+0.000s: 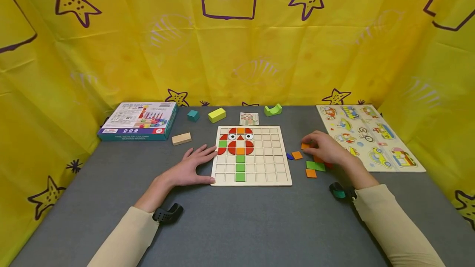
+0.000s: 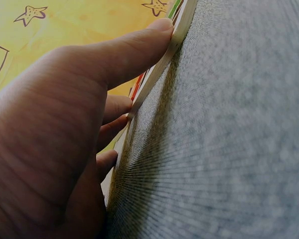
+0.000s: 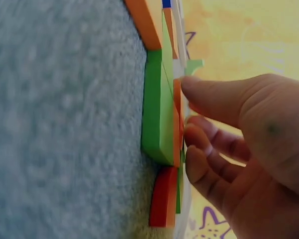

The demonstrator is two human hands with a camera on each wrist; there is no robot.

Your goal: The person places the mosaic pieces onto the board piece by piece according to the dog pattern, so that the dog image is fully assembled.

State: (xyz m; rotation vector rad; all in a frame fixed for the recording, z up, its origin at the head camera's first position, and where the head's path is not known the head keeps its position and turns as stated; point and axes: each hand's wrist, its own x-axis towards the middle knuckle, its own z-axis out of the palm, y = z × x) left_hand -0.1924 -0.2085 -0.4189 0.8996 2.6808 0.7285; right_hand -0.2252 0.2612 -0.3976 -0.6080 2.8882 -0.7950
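Observation:
The wooden grid board (image 1: 269,168) lies flat. On it are red, orange and green tiles and two eye tiles, with a column of green tiles (image 1: 240,168) below. My left hand (image 1: 187,168) rests at the board's left edge, fingers spread; its thumb (image 2: 139,52) touches the edge in the left wrist view. To the right of the board, my right hand (image 1: 326,147) has thumb and index finger on either side of an orange tile (image 1: 305,146). Green tiles (image 1: 315,166), an orange tile (image 1: 311,173) and partly covered red pieces lie beneath that hand.
A small picture card (image 1: 249,118) lies behind the board. Further left are a yellow block (image 1: 217,115), a teal cube (image 1: 193,115), a plain wooden block (image 1: 181,139) and a boxed set (image 1: 137,120). A green arch (image 1: 273,110) stands behind; a picture puzzle board (image 1: 371,135) is at right.

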